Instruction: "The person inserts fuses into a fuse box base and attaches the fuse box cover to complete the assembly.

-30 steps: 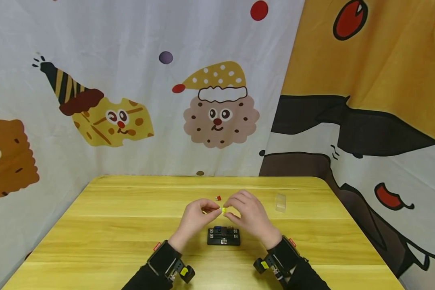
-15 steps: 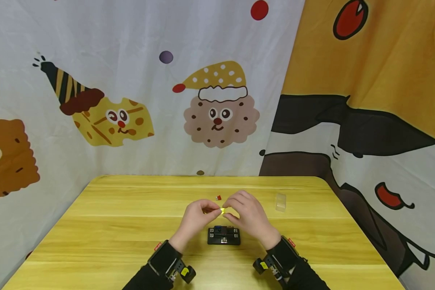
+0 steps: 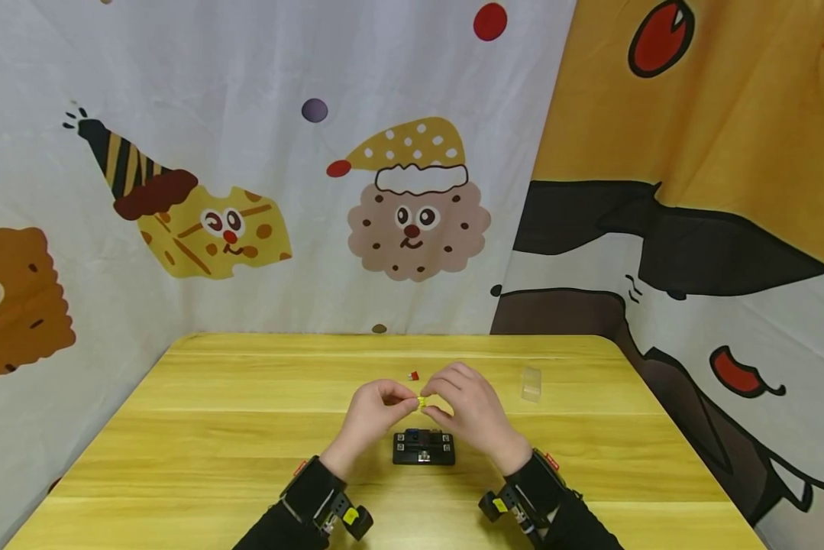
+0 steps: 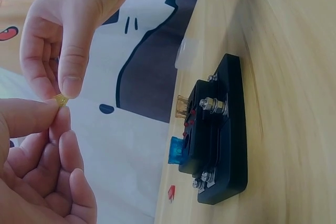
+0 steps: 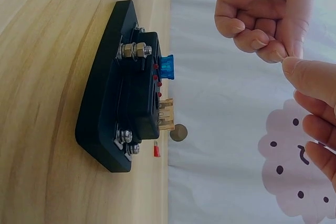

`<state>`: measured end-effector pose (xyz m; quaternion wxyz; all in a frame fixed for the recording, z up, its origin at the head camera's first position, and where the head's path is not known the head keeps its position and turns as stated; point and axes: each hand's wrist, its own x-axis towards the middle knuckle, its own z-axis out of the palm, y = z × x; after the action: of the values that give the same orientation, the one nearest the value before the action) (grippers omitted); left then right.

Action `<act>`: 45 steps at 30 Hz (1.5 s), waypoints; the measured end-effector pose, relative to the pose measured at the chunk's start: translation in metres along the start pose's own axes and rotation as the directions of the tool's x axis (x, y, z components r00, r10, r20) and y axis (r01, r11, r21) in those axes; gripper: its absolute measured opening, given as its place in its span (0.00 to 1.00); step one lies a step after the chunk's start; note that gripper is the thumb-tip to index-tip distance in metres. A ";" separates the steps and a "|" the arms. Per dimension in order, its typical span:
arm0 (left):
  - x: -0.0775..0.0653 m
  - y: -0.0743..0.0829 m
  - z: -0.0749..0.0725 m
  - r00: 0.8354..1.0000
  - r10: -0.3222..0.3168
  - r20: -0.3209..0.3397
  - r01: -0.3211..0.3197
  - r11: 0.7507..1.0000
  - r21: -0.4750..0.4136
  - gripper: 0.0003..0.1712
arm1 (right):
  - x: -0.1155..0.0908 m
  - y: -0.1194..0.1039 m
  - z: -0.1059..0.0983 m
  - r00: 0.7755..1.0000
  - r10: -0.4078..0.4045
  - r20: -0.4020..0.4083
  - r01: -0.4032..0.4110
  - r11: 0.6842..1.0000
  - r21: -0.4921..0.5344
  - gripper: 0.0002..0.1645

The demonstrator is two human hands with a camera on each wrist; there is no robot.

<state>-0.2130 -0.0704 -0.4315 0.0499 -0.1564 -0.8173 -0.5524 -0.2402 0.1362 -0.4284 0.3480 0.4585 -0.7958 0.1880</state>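
A small yellow blade fuse (image 3: 422, 401) is held up over the table between both hands. My left hand (image 3: 379, 405) pinches it between thumb and index finger, other fingers curled in the left wrist view. My right hand (image 3: 472, 405) has its thumb and index finger at the fuse's other side, pinching it. From the right wrist the fuse is hidden behind fingertips. Below the hands is a black fuse block (image 4: 218, 135) with metal studs and small red dots. A blue blade fuse (image 4: 176, 150) and a tan blade fuse (image 5: 166, 115) stand in it.
A small red blade fuse (image 3: 414, 376) lies on the wooden table (image 3: 247, 428) beyond the hands. Farther right rests a clear plastic box (image 3: 531, 384). A patterned curtain (image 3: 247, 114) hangs behind the table.
The yellow fuse turns slightly between the fingertips. Both hands stay nearly in place, and the fuse block has not moved.
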 end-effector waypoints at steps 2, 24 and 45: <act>0.000 0.000 0.000 1.000 0.002 0.001 -0.002 1.000 -0.007 0.05 | 0.000 0.000 0.000 1.000 0.005 0.003 -0.005 1.000 0.004 0.21; -0.002 0.000 0.002 0.999 0.014 -0.038 -0.014 1.000 0.007 0.04 | -0.004 0.002 -0.002 0.994 0.109 0.017 -0.111 0.983 0.145 0.23; -0.006 0.004 0.007 0.988 0.081 -0.131 -0.075 0.996 0.046 0.02 | -0.008 0.001 -0.002 0.960 0.279 0.035 -0.275 0.906 0.322 0.20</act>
<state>-0.2051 -0.0638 -0.4320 0.1291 -0.1501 -0.8166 -0.5422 -0.2380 0.1428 -0.4324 0.2424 0.3907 -0.8091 0.3659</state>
